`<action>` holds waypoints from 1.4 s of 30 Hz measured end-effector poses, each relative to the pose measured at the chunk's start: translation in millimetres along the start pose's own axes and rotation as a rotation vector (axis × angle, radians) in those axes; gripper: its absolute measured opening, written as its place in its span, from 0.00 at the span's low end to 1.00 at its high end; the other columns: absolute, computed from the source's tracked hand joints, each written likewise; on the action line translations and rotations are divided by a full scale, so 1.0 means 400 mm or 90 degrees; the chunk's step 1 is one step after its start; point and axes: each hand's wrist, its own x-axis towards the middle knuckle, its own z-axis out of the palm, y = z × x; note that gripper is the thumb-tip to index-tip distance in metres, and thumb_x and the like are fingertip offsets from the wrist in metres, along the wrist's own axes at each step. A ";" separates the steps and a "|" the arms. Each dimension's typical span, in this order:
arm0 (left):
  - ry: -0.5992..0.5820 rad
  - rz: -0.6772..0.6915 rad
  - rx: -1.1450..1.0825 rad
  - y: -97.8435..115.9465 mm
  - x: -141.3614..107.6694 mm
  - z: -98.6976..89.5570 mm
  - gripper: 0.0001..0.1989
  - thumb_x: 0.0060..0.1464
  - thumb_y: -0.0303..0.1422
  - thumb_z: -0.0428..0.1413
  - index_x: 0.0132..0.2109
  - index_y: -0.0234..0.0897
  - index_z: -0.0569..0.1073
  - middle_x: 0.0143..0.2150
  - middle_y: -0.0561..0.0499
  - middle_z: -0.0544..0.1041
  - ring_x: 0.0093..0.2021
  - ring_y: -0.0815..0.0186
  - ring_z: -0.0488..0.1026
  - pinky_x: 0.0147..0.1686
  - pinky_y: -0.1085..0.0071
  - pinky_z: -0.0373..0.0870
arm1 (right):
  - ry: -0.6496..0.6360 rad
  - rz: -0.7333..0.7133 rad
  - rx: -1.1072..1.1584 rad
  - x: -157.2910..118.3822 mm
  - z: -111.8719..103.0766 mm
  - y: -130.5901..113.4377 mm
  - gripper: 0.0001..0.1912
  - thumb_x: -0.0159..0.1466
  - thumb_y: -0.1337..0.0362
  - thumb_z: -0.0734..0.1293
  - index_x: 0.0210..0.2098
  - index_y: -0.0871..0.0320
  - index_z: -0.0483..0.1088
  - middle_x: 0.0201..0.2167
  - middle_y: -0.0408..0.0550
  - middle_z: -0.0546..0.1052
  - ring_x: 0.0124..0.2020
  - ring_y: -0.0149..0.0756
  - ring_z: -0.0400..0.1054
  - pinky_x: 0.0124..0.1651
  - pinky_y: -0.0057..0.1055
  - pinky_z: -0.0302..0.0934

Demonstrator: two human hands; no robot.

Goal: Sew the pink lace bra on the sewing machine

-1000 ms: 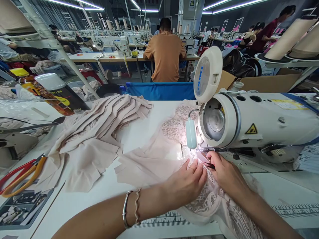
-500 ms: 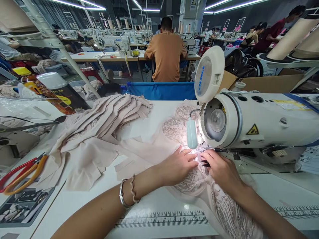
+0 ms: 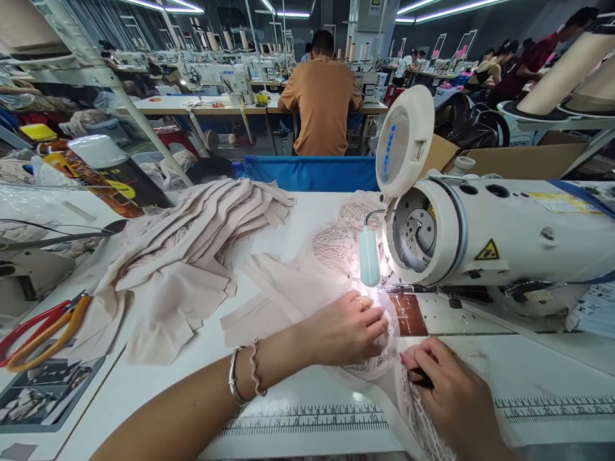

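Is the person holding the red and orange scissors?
No, the scissors lie untouched at the table's left edge, while both hands rest on the lace fabric.
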 end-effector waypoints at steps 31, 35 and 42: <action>-0.016 -0.049 -0.024 -0.022 0.006 -0.014 0.24 0.72 0.47 0.45 0.52 0.30 0.74 0.49 0.39 0.78 0.56 0.49 0.70 0.56 0.52 0.58 | -0.170 -0.111 -0.004 0.176 0.040 0.157 0.38 0.51 0.77 0.60 0.57 0.43 0.75 0.30 0.39 0.83 0.31 0.36 0.75 0.26 0.27 0.59; -0.014 -0.052 -0.032 -0.021 0.004 -0.010 0.28 0.71 0.51 0.42 0.49 0.30 0.74 0.54 0.37 0.76 0.57 0.48 0.70 0.58 0.50 0.56 | -0.197 -0.115 0.039 0.195 0.015 0.147 0.38 0.54 0.78 0.59 0.58 0.44 0.74 0.40 0.40 0.85 0.38 0.37 0.78 0.33 0.29 0.68; -0.014 -0.081 -0.034 -0.025 -0.001 -0.002 0.35 0.69 0.57 0.36 0.57 0.33 0.71 0.53 0.38 0.77 0.56 0.47 0.72 0.59 0.47 0.54 | -0.238 -0.141 0.069 0.201 0.012 0.169 0.38 0.54 0.81 0.59 0.56 0.41 0.75 0.41 0.38 0.85 0.42 0.35 0.78 0.45 0.33 0.70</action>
